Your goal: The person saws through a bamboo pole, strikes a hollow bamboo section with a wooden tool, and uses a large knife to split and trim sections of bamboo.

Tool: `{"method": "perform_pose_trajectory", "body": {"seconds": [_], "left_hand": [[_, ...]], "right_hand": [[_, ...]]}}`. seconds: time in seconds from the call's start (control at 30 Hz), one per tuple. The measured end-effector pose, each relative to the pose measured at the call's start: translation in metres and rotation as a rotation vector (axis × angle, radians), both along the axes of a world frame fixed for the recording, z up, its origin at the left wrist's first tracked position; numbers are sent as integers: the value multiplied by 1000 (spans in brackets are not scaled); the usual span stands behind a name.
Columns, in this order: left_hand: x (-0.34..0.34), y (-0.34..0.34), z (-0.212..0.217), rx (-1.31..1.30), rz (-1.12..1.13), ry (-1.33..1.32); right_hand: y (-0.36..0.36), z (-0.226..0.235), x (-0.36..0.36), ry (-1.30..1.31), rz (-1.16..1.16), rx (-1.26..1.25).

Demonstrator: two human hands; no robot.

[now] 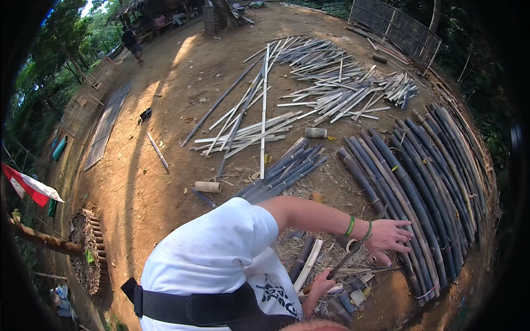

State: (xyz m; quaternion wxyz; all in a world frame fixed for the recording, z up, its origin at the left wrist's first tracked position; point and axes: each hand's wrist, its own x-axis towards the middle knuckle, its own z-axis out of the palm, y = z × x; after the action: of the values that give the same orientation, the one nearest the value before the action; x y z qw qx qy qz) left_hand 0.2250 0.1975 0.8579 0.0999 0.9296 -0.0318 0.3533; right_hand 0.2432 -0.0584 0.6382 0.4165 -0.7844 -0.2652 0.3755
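My left hand [389, 239], with green bands at the wrist, is stretched out over the near edge of a row of dark bamboo poles [425, 204]. Its fingers are spread and grip nothing; whether they touch the poles I cannot tell. Lower down, my right hand [319, 285] is closed round the handle of a machete [346, 259]. The blade slants up toward my left wrist, which partly covers it. Below the blade lie short bamboo offcuts [358, 298] and shavings. A pale split bamboo piece [310, 263] rests beside my right hand.
Dark bamboo strips [287, 171] lie bundled ahead, with heaps of pale split strips [331, 83] farther off. Short bamboo sections [207, 187] sit on the dirt ground. A red and white flag [34, 187] hangs at left. A person [132, 45] is far back.
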Motion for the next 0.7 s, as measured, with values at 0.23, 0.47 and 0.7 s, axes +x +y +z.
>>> {"method": "perform_pose_trajectory", "body": {"seconds": [0.23, 0.47, 0.7], "left_hand": [[10, -10, 49, -37, -102, -179], [-6, 34, -61, 15, 160, 286], [-4, 39, -48, 20, 178, 382]], "right_hand": [[6, 22, -4, 21, -66, -11], [17, 28, 3, 141, -8, 35], [28, 38, -1, 112, 8, 94]]}}
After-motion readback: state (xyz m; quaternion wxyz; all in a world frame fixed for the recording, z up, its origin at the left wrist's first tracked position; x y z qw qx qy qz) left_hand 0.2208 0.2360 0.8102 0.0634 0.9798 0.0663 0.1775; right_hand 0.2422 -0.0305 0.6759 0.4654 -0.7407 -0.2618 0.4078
